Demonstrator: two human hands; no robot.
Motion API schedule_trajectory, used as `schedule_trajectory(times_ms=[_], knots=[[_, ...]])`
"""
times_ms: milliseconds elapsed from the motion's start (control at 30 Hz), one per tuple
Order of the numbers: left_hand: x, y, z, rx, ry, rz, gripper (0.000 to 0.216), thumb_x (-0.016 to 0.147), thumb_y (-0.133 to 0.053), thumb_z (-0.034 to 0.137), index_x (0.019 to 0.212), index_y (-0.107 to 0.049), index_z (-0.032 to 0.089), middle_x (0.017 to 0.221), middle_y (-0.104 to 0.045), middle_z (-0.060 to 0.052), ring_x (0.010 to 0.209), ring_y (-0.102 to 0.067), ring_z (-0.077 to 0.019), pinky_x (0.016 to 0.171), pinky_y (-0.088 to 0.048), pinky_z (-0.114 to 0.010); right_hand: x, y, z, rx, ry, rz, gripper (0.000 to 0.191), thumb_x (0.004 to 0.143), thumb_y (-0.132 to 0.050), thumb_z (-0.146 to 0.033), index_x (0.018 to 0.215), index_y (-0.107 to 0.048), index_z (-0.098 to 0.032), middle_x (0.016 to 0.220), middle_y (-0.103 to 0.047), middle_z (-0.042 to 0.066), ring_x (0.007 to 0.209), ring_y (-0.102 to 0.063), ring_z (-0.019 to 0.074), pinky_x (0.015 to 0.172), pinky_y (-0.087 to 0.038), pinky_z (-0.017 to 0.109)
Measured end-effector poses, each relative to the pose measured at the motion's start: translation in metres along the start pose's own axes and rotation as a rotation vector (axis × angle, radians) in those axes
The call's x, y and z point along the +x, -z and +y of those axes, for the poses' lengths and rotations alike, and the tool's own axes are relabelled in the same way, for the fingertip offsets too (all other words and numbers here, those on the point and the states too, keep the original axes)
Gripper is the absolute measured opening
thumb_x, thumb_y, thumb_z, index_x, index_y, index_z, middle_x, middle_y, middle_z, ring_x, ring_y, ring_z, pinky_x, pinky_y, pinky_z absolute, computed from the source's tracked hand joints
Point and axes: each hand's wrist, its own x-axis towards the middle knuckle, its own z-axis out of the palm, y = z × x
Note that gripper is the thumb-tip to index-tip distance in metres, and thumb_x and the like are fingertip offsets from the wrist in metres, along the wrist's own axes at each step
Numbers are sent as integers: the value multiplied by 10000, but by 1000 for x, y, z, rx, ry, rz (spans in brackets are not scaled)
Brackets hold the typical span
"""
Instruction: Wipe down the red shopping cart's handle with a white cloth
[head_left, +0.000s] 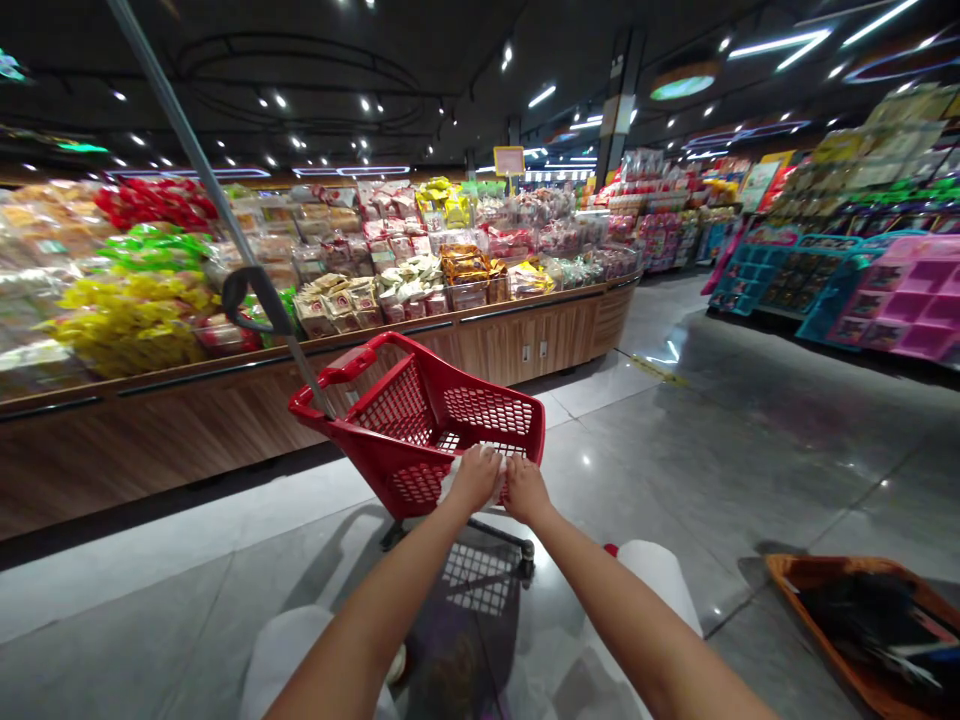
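Note:
A small red plastic shopping cart (420,365) with lattice sides stands in front of me. Both my hands meet at its near rim. My left hand (478,478) is closed on a crumpled white cloth (451,480), pressed against the cart's near side. Right beside it, my right hand (526,488) has its fingers curled over the same rim. White cloth shows between the hands, and the right hand seems to grip it too, though the fingers partly hide it. A grey pole (180,120) with a dark hook-shaped piece rises slantwise at the cart's handle end.
Behind the cart runs a wood-panelled display counter (555,335) heaped with packaged snacks. To the lower right an orange basket (817,640) holds dark items on the grey tiled floor. Pink plastic shelving (919,300) stands at the right. My knees show below the arms.

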Motion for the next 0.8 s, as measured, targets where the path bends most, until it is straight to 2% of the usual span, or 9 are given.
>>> schedule_trajectory(times_ms=[67,167,267,333,400,567,633,700,800], knots=[[7,2,-12,10,-29,-37,228,931,-421,285,1024,-607,191,1020,-600,-85,962,-545,-215,821,-426,-357,8,3,9,7,34,-23,495,765,-567,-248,1224,-460,-98,1177,-517,174,1040,-480,278,949,-346,383],[3,11,-52,37,-55,-78,192,907,-480,293,1009,-629,230,971,-615,-65,918,-566,-197,788,-419,-327,17,8,17,17,73,-31,554,739,-580,-216,1267,-434,-131,1163,-521,140,1024,-488,257,944,-353,357],[-11,20,-90,68,7,-71,183,891,-503,289,997,-642,232,961,-623,-62,902,-566,-197,786,-409,-324,23,8,18,35,79,-28,625,706,-605,-239,1295,-418,-146,1184,-511,136,1037,-486,261,951,-354,359],[-19,22,-97,82,63,-50,202,900,-485,312,989,-641,221,971,-621,-66,910,-554,-206,791,-404,-329,26,7,16,32,73,-26,665,676,-624,-262,1299,-423,-140,1215,-498,151,1065,-479,280,965,-346,373],[-20,18,-87,83,130,-30,247,912,-453,359,964,-642,208,970,-616,-75,926,-537,-223,797,-398,-347,27,7,13,15,59,-37,721,641,-646,-278,1308,-420,-121,1268,-470,181,1099,-467,311,986,-328,396],[7,1,-22,-5,269,24,353,940,-361,398,937,-653,200,1006,-599,-97,991,-488,-259,829,-370,-414,30,9,8,-5,15,-82,780,597,-671,-280,1319,-417,-126,1349,-423,201,1142,-452,332,1011,-303,407],[19,-3,-4,-29,287,19,365,946,-347,376,921,-660,191,1001,-604,-106,991,-486,-262,828,-366,-422,31,10,9,-13,8,-88,777,603,-674,-293,1316,-419,-115,1348,-424,206,1157,-444,334,1016,-303,405],[25,-2,-3,-37,236,2,357,946,-351,366,924,-660,189,996,-612,-106,973,-499,-252,806,-373,-402,33,10,12,-19,19,-94,765,614,-672,-284,1312,-422,-96,1341,-424,217,1159,-443,330,1012,-309,397],[18,8,-34,-24,92,-51,338,941,-373,388,955,-658,207,970,-622,-84,910,-529,-223,741,-386,-345,37,11,17,-27,42,-108,753,626,-662,-240,1328,-414,-124,1317,-440,195,1120,-468,306,981,-333,377]])
